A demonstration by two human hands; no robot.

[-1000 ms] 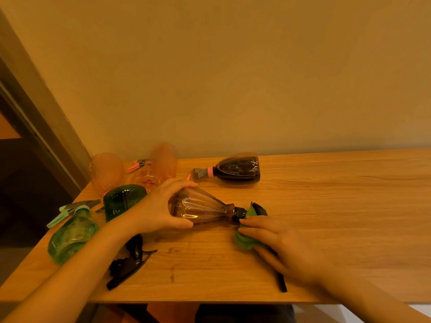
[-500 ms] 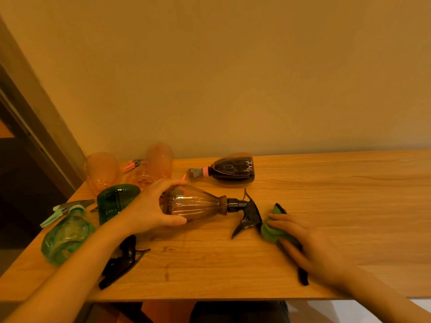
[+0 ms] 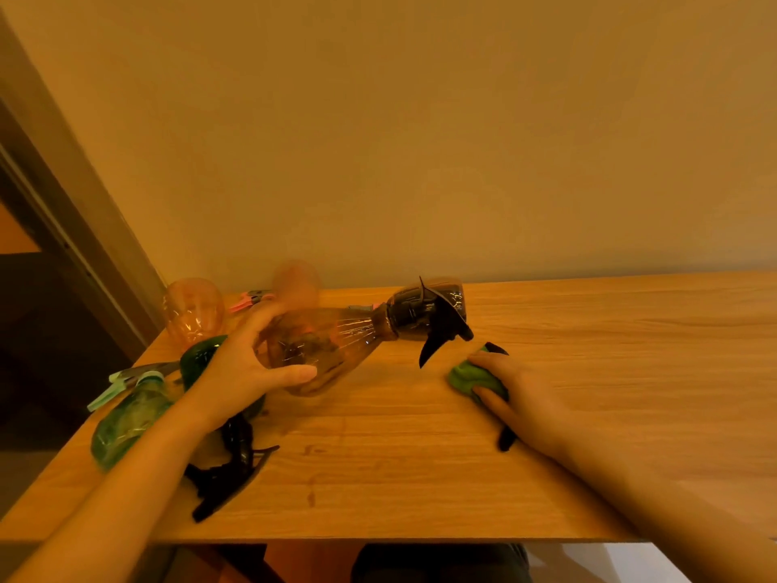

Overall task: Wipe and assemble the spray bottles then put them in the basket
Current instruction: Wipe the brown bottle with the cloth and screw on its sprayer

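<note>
Gripping the brown bottle by its body, your left hand is raising it off the table — assembled, apparently; your right hand is pressing the green cloth flat — keep the trigger clear.

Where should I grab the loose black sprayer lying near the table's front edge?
Pinch the loose black sprayer across its thick middle, coming from above. It lies flat on the table, its thin trigger end pointing right, and the left hand holding a bottle crowds its far side.
</note>
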